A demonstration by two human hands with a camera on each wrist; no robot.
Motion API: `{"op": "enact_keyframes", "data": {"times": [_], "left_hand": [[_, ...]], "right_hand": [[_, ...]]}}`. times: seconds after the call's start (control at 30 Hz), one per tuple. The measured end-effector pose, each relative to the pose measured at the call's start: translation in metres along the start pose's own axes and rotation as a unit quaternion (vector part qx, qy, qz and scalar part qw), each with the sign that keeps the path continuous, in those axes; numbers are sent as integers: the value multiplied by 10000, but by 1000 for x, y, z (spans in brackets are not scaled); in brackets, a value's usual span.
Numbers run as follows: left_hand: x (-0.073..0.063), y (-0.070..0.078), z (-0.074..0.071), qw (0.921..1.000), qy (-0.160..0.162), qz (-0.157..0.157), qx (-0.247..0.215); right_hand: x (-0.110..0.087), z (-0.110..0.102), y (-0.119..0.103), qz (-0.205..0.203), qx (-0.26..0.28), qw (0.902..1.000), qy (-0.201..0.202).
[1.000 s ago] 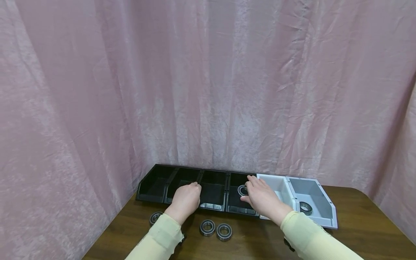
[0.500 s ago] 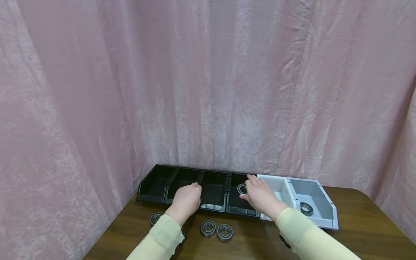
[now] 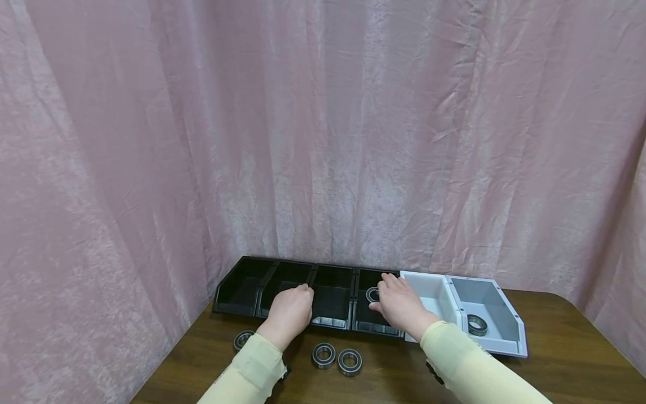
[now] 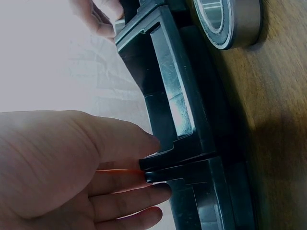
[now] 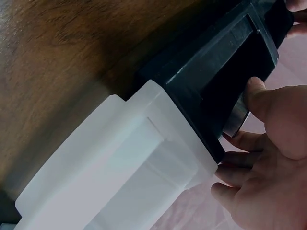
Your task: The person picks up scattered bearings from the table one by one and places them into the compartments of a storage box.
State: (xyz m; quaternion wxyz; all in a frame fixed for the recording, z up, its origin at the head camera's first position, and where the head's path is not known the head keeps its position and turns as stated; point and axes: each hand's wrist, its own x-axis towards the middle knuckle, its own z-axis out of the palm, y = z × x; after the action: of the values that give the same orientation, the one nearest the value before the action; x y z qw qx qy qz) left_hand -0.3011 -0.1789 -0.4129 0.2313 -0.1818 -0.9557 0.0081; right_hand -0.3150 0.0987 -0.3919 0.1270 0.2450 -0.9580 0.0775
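Observation:
In the head view my right hand (image 3: 401,304) is over the fourth black bin (image 3: 364,320) from the left. Its thumb and index finger pinch a ball bearing (image 3: 372,294); the right wrist view shows the bearing's silver rim (image 5: 237,118) between them. My left hand (image 3: 289,311) grips the adjoining side walls of the second and third black bins. In the left wrist view its thumb lies on one side of these walls (image 4: 153,167) and the fingers on the other. Two more bearings (image 3: 323,355) (image 3: 349,362) lie on the table in front of the bins.
Another bearing (image 3: 242,339) lies on the wooden table (image 3: 393,379), partly behind the left sleeve. To the right of the black bins stand a white bin (image 3: 426,289) and a grey bin (image 3: 497,320), with a bearing (image 3: 476,325) in the grey one. Pink curtains (image 3: 323,140) hang behind.
My right hand has shifted slightly left over the fourth black bin, carrying the bearing with it. My left hand stays on the bin walls.

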Motion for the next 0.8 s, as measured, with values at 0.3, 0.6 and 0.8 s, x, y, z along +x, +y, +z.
{"op": "enact_keyframes", "data": {"times": [0.3,0.6,0.8], "left_hand": [[1,0,0,10000,46,63,2],[0,0,-2,9999,65,89,-32],[1,0,-4,10000,-12,41,-39]], "right_hand": [[4,17,5,34,-16,9999,-122],[5,26,7,48,-3,9999,-143],[5,28,7,41,-109,9998,-169]]}}
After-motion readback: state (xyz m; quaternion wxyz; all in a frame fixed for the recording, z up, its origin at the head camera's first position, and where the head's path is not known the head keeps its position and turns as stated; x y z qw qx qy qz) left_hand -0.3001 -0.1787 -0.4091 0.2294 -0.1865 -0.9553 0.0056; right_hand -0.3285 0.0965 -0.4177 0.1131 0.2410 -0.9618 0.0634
